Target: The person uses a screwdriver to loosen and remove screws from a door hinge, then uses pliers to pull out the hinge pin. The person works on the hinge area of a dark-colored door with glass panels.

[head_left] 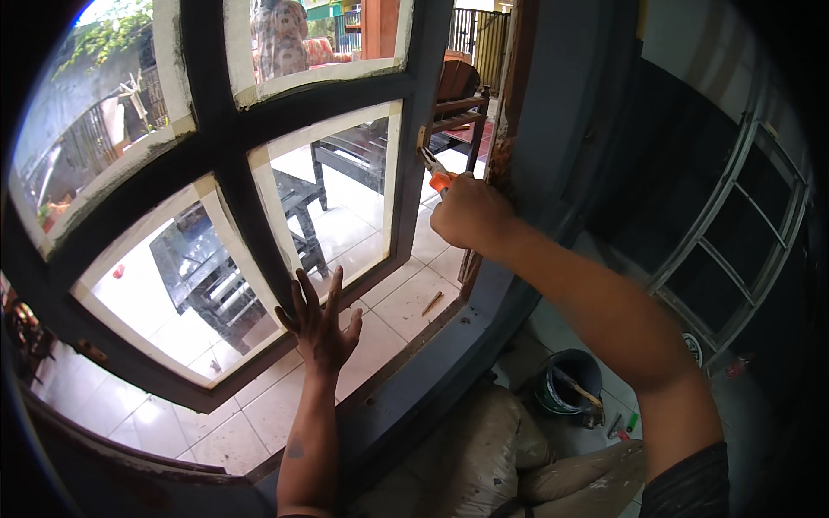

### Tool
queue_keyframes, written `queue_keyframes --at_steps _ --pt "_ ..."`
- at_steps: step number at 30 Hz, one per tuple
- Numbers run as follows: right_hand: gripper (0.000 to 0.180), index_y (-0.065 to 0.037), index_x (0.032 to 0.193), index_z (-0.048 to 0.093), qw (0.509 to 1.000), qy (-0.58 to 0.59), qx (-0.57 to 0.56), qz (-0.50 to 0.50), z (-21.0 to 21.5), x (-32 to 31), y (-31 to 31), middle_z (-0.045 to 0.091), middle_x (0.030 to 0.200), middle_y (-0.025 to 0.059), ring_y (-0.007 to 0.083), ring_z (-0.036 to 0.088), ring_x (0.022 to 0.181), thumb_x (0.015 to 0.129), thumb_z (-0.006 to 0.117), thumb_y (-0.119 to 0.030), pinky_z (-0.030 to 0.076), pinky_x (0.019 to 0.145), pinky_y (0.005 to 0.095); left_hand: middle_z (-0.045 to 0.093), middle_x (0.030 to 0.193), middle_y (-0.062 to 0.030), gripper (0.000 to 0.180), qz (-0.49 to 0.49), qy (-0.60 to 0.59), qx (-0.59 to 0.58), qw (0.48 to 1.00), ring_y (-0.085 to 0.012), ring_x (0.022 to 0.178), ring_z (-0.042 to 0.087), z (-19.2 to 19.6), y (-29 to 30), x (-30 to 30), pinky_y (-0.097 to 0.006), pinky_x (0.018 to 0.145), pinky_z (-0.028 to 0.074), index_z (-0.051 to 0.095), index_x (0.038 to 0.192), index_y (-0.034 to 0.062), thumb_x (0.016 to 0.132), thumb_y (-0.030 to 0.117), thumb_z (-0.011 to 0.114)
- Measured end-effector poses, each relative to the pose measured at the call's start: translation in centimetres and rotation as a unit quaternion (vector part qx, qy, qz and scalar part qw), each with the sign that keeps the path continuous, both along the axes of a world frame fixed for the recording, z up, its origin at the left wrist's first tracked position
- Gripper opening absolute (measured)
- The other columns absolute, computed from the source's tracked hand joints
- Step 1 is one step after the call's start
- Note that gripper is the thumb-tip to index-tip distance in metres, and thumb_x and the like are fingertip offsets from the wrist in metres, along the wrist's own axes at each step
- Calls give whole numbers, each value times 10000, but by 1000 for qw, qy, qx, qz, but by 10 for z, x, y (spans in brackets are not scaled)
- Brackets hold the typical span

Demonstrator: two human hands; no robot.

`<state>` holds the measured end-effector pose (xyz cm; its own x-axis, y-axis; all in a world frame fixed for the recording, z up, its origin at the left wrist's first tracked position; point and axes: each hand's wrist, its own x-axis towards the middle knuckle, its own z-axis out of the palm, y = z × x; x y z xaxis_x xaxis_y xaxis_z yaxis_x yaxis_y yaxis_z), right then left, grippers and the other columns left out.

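Note:
A dark-painted window sash [226, 138] with several glass panes edged in pale tape stands swung open in front of me. My left hand [320, 321] presses flat, fingers spread, against the lower rail of the sash. My right hand [471, 214] grips orange-handled pliers [434, 169]. The pliers' jaws touch the sash's right edge near a small brass fitting [422, 138]. The weathered window frame post [503, 129] stands just right of that hand.
A dark paint bucket [566, 381] with a brush stands on the floor below right, beside stained sacks [484, 457]. Another dark sash [734, 250] leans against the right wall. Through the panes lie white floor tiles [406, 302], dark wooden furniture [207, 276] and a railing.

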<state>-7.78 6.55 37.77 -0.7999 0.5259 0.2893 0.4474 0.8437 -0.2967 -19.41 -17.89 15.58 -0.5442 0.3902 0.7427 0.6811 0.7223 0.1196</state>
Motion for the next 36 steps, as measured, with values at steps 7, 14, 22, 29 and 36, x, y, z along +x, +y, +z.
queue_keyframes --at_steps 7,14,22,29,36 --pt "339 85 1124 683 951 -20 269 -153 -1 -14 -30 741 1004 267 373 764 847 892 709 -161 641 677 492 92 1829 -192 955 10 -10 -13 1000 -352 1692 76 4 -2 -1 -644 1294 -127 352 1699 434 864 532 804" --pt "222 -79 1063 671 724 26 672 -151 -5 -6 3 606 839 89 242 619 760 918 720 -240 457 559 413 99 1829 -189 1047 8 -9 -46 999 -340 1699 40 1 -6 -7 -628 1294 -154 293 1712 470 818 553 832" --pt "288 -46 1116 708 726 -22 683 -83 15 7 8 690 930 167 262 638 778 915 728 -251 451 574 410 114 1828 -177 1105 7 14 -44 999 -320 1698 42 -3 -5 -8 -631 1299 -155 269 1715 478 785 558 859" --pt "310 -48 1133 706 753 0 646 -128 17 -6 5 702 910 108 236 713 786 882 759 -223 501 538 357 155 1825 -158 1102 -2 -5 -36 999 -285 1695 92 1 -9 -8 -613 1309 -138 281 1710 481 781 506 873" --pt "329 -28 1150 742 925 -65 373 3 41 2 9 779 975 173 301 784 866 832 736 -113 625 739 404 176 1822 -145 1149 4 4 -53 999 -265 1696 80 -4 -9 -11 -630 1298 -148 256 1708 514 736 577 865"
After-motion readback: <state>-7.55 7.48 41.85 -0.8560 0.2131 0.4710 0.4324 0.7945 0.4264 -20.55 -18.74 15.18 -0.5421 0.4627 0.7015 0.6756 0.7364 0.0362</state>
